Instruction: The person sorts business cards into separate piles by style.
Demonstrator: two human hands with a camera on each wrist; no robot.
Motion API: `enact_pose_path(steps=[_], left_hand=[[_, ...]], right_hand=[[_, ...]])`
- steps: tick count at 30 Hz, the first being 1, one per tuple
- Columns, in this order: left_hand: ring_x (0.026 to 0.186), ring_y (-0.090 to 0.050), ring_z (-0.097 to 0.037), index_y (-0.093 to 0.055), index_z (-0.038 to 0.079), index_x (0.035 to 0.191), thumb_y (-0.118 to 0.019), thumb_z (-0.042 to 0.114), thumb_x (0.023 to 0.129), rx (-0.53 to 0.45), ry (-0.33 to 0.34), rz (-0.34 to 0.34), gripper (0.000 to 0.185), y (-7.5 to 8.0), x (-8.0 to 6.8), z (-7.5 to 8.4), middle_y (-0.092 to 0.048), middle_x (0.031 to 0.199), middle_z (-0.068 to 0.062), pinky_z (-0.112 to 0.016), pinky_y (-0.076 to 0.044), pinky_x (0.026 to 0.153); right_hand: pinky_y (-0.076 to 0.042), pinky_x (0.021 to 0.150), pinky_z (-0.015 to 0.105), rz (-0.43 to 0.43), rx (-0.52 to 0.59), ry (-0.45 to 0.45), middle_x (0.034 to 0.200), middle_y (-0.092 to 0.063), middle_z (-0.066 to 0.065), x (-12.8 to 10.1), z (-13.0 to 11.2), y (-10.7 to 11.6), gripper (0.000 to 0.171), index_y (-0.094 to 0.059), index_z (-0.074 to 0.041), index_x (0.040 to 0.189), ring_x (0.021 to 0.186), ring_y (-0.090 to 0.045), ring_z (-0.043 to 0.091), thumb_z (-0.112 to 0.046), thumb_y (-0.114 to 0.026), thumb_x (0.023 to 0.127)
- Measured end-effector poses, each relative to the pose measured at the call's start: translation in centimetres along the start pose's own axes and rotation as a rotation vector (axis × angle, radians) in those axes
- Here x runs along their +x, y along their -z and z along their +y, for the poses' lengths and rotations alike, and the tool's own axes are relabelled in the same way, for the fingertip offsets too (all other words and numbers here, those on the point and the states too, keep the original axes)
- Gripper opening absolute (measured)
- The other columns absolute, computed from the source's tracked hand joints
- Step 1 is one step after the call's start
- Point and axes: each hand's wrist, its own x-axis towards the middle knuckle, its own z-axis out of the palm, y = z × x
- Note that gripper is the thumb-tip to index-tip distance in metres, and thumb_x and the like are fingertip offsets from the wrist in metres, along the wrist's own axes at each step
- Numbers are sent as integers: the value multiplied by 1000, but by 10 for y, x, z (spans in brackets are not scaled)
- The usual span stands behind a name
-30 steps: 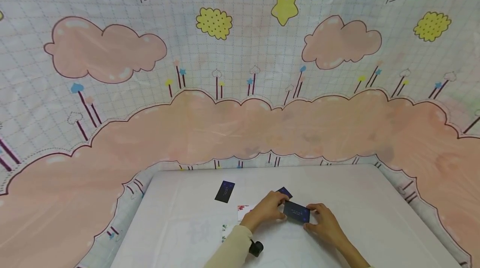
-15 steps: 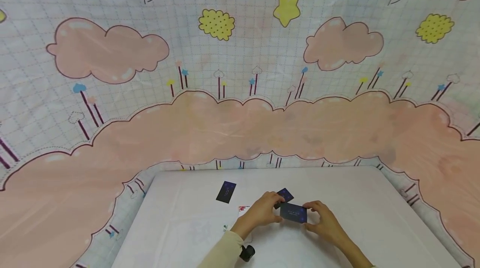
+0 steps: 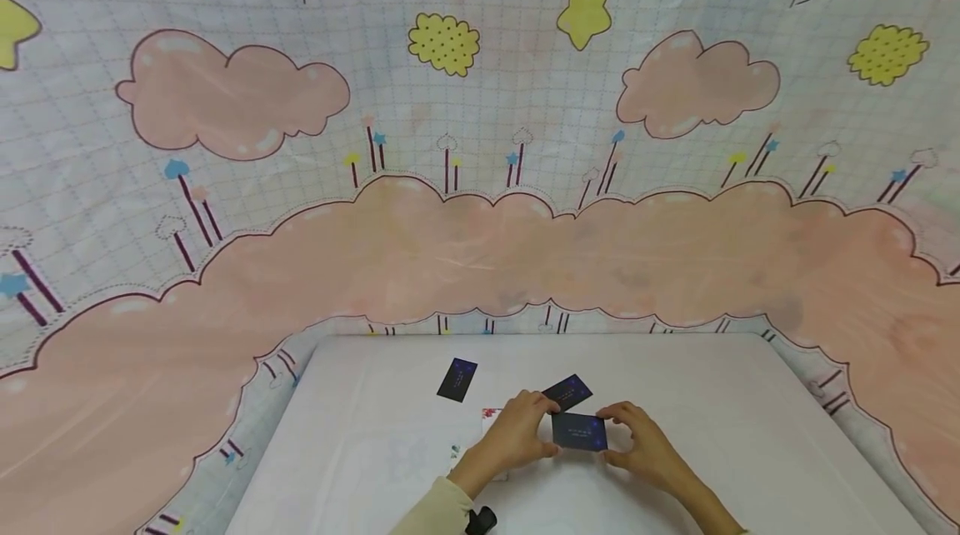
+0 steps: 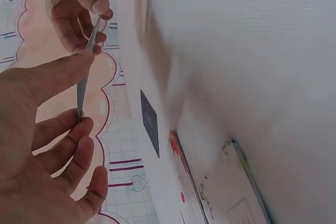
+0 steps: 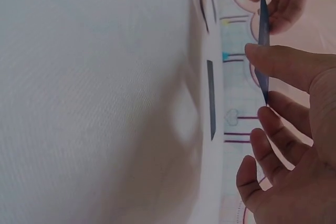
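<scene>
Both hands hold one dark blue card (image 3: 579,432) just above the white table (image 3: 712,435). My left hand (image 3: 550,428) pinches its left end and my right hand (image 3: 611,437) pinches its right end. In the left wrist view the card (image 4: 83,77) shows edge-on between thumb and fingers (image 4: 63,145), with the right hand (image 4: 79,3) at its far end. The right wrist view shows the same card (image 5: 263,51) edge-on, pinched by the right thumb and fingers (image 5: 286,66).
A second dark card (image 3: 567,392) lies flat just behind the hands, and a third (image 3: 457,379) lies further left. A white card with red print (image 3: 491,414) peeks out beside the left hand. A patterned cloud curtain (image 3: 480,252) hangs behind the table.
The held card has shifted slightly left with both hands and sits flatter. The cards on the table have not moved.
</scene>
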Motion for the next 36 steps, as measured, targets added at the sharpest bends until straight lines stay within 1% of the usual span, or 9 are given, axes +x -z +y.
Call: enact_pose_path(steps=[2, 7, 11, 14, 18, 25, 29, 34, 36], left_hand=[[108, -55, -14, -66, 17, 117, -86, 35, 72, 11, -4, 22, 53, 1, -5, 0, -65, 114, 4, -30, -45, 95], [99, -52, -10, -66, 17, 115, -86, 34, 72, 12, -3, 46, 51, 1, -15, -3, -64, 108, 6, -27, -44, 87], [102, -53, -11, -66, 17, 115, -86, 33, 71, 9, 4, 50, 51, 0, -21, -6, -65, 110, 6, -28, -44, 92], [104, -54, -13, -66, 16, 116, -86, 32, 71, -5, 17, 40, 51, 0, -26, -9, -65, 112, 5, -29, -44, 96], [103, -54, -12, -66, 16, 116, -86, 32, 71, -5, 17, 27, 51, -1, -32, -12, -65, 111, 5, -30, -44, 95], [104, -53, -12, -66, 18, 114, -85, 34, 70, 41, 16, 31, 50, -7, -37, -19, -65, 110, 7, -33, -43, 92], [104, -53, -13, -67, 20, 112, -86, 36, 69, 68, 24, 16, 50, -8, -36, -21, -64, 109, 8, -34, -41, 91], [103, -53, -14, -68, 20, 110, -86, 37, 68, 88, 30, -23, 49, -11, -35, -23, -64, 107, 7, -33, -39, 87], [102, -53, -14, -68, 20, 109, -86, 38, 67, 99, 33, -42, 49, -12, -34, -24, -64, 106, 7, -32, -37, 86]], right_hand=[[-51, 84, 45, -8, -7, 26, 119, -60, 0, 0, -1, -1, 53, -64, -18, 117, 110, -57, 28, -16, -87, 69], [-52, 82, 43, -15, -23, 85, 118, -61, -1, 0, -2, -7, 53, -64, -20, 116, 106, -58, 27, -18, -87, 69], [-52, 86, 43, -21, -42, 112, 117, -61, -5, 1, -5, -11, 52, -64, -22, 115, 106, -59, 24, -21, -87, 69], [-50, 91, 44, -30, -60, 132, 117, -61, -6, 1, -7, -13, 51, -64, -24, 114, 107, -59, 23, -23, -87, 69], [-49, 93, 47, -44, -68, 164, 117, -60, -6, 1, -8, -17, 51, -65, -24, 114, 108, -57, 22, -24, -87, 68], [-49, 90, 39, -67, -84, 210, 113, -60, -6, 2, -7, -23, 49, -66, -20, 112, 104, -56, 18, -26, -87, 67], [-50, 90, 38, -93, -105, 201, 112, -60, -5, 6, -7, -25, 49, -67, -18, 110, 102, -56, 18, -28, -88, 67], [-50, 91, 45, -124, -124, 181, 111, -60, -4, 9, -7, -28, 48, -68, -18, 107, 103, -57, 24, -28, -88, 65], [-49, 91, 46, -135, -133, 168, 110, -60, -5, 9, -6, -30, 47, -68, -18, 106, 104, -57, 24, -27, -89, 65]])
